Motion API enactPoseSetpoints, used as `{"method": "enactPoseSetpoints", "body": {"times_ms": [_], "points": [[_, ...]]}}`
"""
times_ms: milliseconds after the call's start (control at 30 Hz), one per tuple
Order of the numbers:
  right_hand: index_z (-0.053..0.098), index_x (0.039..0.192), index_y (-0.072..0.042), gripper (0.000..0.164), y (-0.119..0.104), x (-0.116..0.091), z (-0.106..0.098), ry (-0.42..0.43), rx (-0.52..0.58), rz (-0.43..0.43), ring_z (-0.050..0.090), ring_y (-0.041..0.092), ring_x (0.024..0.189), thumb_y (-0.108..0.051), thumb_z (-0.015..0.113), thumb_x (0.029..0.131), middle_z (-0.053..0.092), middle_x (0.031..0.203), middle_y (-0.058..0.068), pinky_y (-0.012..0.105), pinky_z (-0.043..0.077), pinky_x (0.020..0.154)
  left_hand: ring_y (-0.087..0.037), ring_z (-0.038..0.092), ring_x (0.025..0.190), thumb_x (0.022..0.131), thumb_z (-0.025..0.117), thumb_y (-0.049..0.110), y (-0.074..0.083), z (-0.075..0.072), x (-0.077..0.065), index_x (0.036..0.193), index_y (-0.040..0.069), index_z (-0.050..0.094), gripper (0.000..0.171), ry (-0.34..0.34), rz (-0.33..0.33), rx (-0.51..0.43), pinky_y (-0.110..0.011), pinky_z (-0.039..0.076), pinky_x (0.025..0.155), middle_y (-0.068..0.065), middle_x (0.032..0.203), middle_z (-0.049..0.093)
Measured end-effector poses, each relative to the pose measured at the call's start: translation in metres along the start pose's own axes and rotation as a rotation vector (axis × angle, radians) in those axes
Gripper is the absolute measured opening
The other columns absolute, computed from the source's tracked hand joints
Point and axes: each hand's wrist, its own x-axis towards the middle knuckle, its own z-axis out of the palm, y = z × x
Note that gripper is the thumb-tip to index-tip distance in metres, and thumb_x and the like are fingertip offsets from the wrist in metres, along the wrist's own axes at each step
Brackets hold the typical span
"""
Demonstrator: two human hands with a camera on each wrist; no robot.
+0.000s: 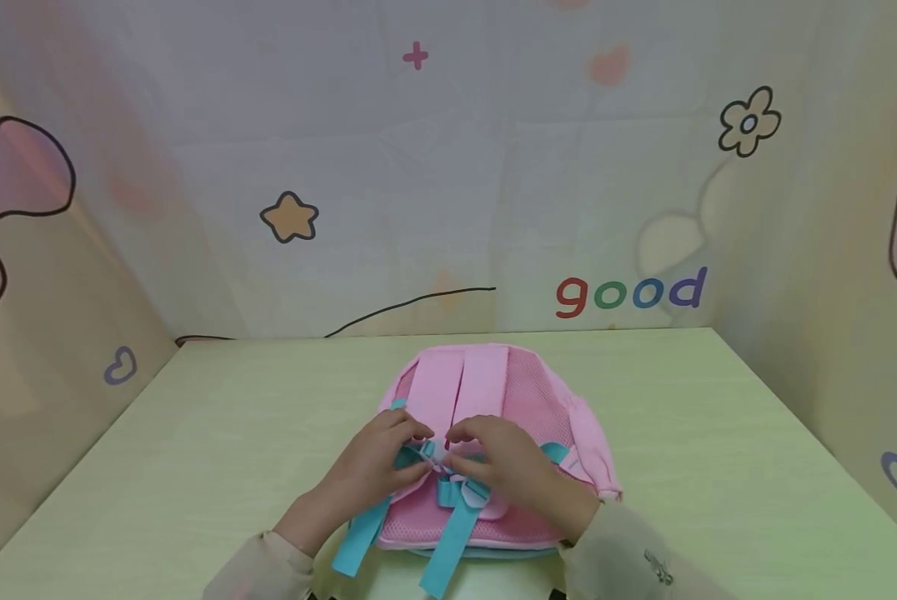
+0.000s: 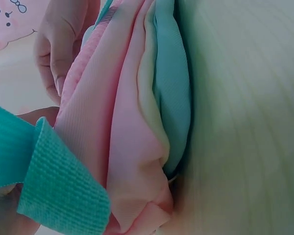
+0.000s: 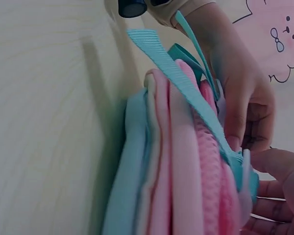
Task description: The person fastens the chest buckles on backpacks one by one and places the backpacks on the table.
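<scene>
A pink child's backpack (image 1: 527, 379) lies on the table with its back panel and two padded shoulder straps (image 1: 482, 375) facing up. Over its lower middle, my left hand (image 1: 381, 454) pinches a pale plastic buckle (image 1: 437, 455) on turquoise webbing. From the other side my right hand (image 1: 501, 458) grips the same buckle between bent fingers and thumb; the fingertips partly hide it. Two loose turquoise webbing ends (image 1: 448, 550) hang toward me, one with a pale plastic adjuster (image 1: 475, 494). In the left wrist view, a webbing loop (image 2: 63, 181) crosses close to the camera.
The pale green tabletop (image 1: 719, 450) surrounds the backpack. Behind it rises a printed cloth backdrop (image 1: 448, 183), with side walls left and right. In the right wrist view, the bag's layered edge (image 3: 161, 161) stands beside the tabletop.
</scene>
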Motion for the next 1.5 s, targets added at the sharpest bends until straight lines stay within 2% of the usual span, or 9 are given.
{"method": "enactPoseSetpoints", "body": {"times_ms": [267, 500, 733, 967, 1267, 1500], "points": [[0.068, 0.1, -0.011, 0.019, -0.003, 0.002, 0.011, 0.016, -0.047, 0.048, 0.068, 0.017, 0.09, -0.024, 0.07, 0.087, 0.072, 0.096, 0.002, 0.036, 0.055, 0.08, -0.012, 0.057, 0.087, 0.078, 0.078, 0.015, 0.002, 0.0, 0.001, 0.099, 0.009, 0.066, 0.025, -0.01, -0.002, 0.013, -0.025, 0.052, 0.079, 0.001, 0.093, 0.061], [0.068, 0.103, -0.008, 0.02, -0.001, 0.002, 0.013, 0.013, -0.035, 0.028, 0.068, 0.017, 0.09, -0.021, 0.07, 0.087, 0.072, 0.095, 0.003, 0.035, 0.055, 0.08, -0.011, 0.056, 0.087, 0.079, 0.078, 0.014, 0.003, -0.002, 0.002, 0.098, 0.009, 0.064, 0.024, -0.028, -0.03, -0.009, -0.026, 0.053, 0.08, 0.002, 0.092, 0.062], [0.068, 0.1, -0.006, 0.017, 0.004, 0.001, 0.01, 0.058, 0.015, -0.007, 0.067, 0.016, 0.088, -0.015, 0.07, 0.086, 0.07, 0.092, 0.003, 0.031, 0.055, 0.08, -0.014, 0.061, 0.091, 0.083, 0.074, 0.011, 0.004, -0.01, 0.003, 0.101, 0.008, 0.063, 0.021, -0.049, -0.113, -0.108, -0.031, 0.054, 0.083, -0.001, 0.097, 0.064], [0.07, 0.101, -0.005, 0.019, 0.006, -0.006, 0.005, 0.073, 0.063, -0.026, 0.066, 0.016, 0.087, -0.017, 0.07, 0.087, 0.068, 0.09, 0.002, 0.03, 0.055, 0.081, -0.016, 0.063, 0.093, 0.085, 0.072, 0.011, 0.004, -0.013, 0.004, 0.101, 0.009, 0.063, 0.018, -0.039, -0.112, -0.167, -0.03, 0.054, 0.083, -0.002, 0.099, 0.065], [0.07, 0.098, -0.007, 0.016, 0.012, -0.01, 0.01, 0.125, 0.051, -0.063, 0.062, 0.012, 0.083, -0.017, 0.071, 0.086, 0.066, 0.088, 0.0, 0.025, 0.053, 0.077, -0.019, 0.064, 0.097, 0.087, 0.069, 0.012, 0.004, -0.015, 0.002, 0.104, 0.009, 0.062, 0.018, -0.052, -0.146, -0.282, -0.031, 0.055, 0.083, -0.003, 0.102, 0.065], [0.068, 0.099, -0.007, 0.014, 0.012, -0.012, 0.011, 0.112, 0.066, -0.062, 0.062, 0.014, 0.086, -0.016, 0.068, 0.088, 0.066, 0.091, 0.002, 0.026, 0.053, 0.077, -0.019, 0.065, 0.097, 0.087, 0.07, 0.013, 0.005, -0.011, 0.002, 0.105, 0.008, 0.061, 0.02, -0.059, -0.144, -0.303, -0.032, 0.056, 0.083, -0.004, 0.102, 0.064]]}}
